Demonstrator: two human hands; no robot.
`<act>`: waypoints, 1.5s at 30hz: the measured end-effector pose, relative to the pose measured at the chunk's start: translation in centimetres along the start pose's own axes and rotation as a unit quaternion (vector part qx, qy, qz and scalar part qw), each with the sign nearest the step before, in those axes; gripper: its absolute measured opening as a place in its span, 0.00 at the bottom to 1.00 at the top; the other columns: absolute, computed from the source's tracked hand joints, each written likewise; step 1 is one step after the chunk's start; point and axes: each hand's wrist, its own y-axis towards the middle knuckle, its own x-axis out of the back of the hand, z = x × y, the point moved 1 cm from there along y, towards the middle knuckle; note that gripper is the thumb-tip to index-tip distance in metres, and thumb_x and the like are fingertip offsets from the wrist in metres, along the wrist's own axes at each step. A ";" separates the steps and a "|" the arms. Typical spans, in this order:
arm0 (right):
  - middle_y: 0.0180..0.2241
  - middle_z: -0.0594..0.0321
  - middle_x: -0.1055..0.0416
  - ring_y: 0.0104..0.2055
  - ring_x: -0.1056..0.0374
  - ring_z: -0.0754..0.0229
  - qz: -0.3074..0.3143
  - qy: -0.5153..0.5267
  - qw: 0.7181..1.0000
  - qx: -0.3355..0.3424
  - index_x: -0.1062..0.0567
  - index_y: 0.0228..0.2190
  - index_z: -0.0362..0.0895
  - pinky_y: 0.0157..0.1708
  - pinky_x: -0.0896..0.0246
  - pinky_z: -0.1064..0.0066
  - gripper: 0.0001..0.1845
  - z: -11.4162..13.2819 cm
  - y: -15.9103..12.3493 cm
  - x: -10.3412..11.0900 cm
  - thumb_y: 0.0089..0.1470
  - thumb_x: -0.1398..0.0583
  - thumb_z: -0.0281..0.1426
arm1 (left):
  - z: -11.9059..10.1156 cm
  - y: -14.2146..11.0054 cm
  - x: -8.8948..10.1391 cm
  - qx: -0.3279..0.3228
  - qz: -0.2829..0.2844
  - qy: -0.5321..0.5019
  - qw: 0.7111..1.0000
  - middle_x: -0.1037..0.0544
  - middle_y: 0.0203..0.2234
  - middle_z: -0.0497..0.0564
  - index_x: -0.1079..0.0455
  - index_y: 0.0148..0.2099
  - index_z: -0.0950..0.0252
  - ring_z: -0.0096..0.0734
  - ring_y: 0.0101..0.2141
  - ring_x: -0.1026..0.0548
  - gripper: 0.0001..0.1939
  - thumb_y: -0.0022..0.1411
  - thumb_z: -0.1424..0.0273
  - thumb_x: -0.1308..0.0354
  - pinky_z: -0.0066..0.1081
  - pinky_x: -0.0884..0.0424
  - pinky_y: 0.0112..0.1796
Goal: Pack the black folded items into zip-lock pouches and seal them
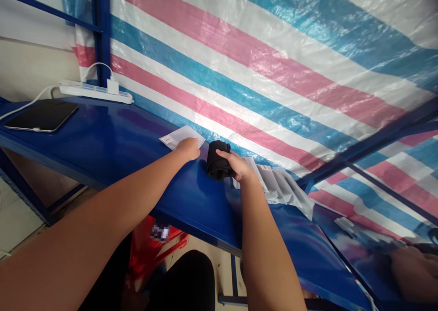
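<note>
My left hand (189, 148) rests with its fingers curled on the near corner of a white paper envelope (178, 136) lying on the blue table (112, 139). Just right of it, my right hand (236, 164) grips a rolled black cloth bundle (216, 161) that sits on the table against the striped tarp. Both forearms reach in from the bottom of the view.
A row of clear plastic bags (280, 187) lies to the right of the bundle. A dark tablet (43, 115) and a white power strip (96, 92) with a charger sit at the far left. A pink, blue and white striped tarp (273, 60) backs the table. A red stool (153, 247) stands underneath.
</note>
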 end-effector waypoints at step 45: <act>0.45 0.61 0.21 0.45 0.25 0.51 0.067 -0.135 0.983 0.107 0.26 0.56 0.51 0.47 0.28 0.60 0.33 1.2 -1.5 -0.7 0.47 0.29 0.38 | -2.7 -0.2 1.8 -0.270 -0.149 -0.274 0.911 0.22 0.40 0.52 0.24 0.44 0.64 0.32 0.39 0.25 0.11 0.70 0.70 0.48 0.32 0.29 0.44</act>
